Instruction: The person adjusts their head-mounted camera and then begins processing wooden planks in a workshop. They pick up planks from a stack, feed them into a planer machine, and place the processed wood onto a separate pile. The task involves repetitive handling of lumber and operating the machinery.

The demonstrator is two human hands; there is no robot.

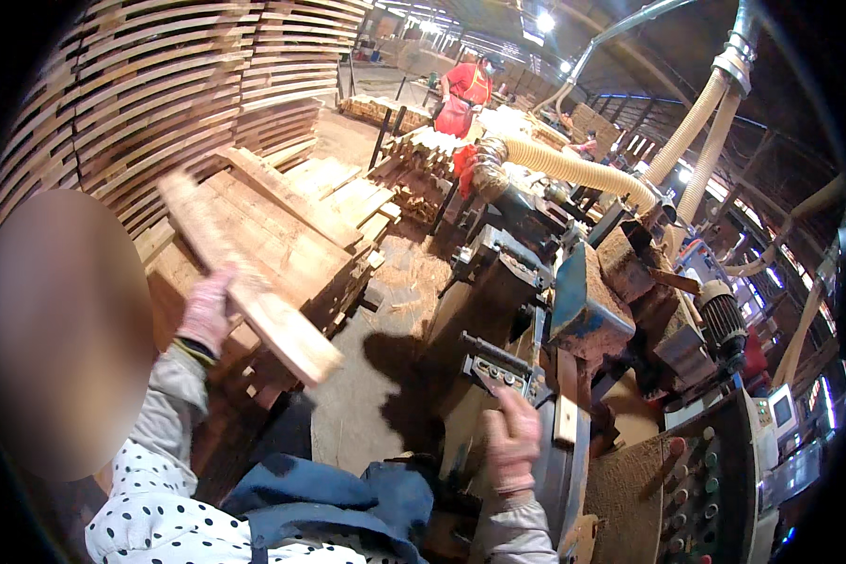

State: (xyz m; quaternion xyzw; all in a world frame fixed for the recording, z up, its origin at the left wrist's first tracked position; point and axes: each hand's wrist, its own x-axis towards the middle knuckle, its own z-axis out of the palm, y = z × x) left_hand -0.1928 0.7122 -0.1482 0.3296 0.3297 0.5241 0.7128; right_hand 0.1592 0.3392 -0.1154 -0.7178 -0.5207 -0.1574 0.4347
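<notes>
My left hand [207, 310], in a pink glove, grips a long pale wooden board [254, 282] that runs from upper left down to lower right, lifted over a low stack of boards [291, 211]. My right hand [512, 442], also gloved, rests on the near edge of the woodworking machine [573, 310], beside a narrow upright piece of wood [566, 404]. Whether the right hand's fingers hold anything I cannot tell. My grey sleeves and a blue apron [338, 503] fill the lower edge.
Tall stacks of planks [160, 85] rise at the left. Ribbed dust hoses [583, 169] run above the machine. A control panel with buttons [696, 498] sits at lower right. A person in red [465, 89] works at the back. Sawdust covers the floor [367, 376].
</notes>
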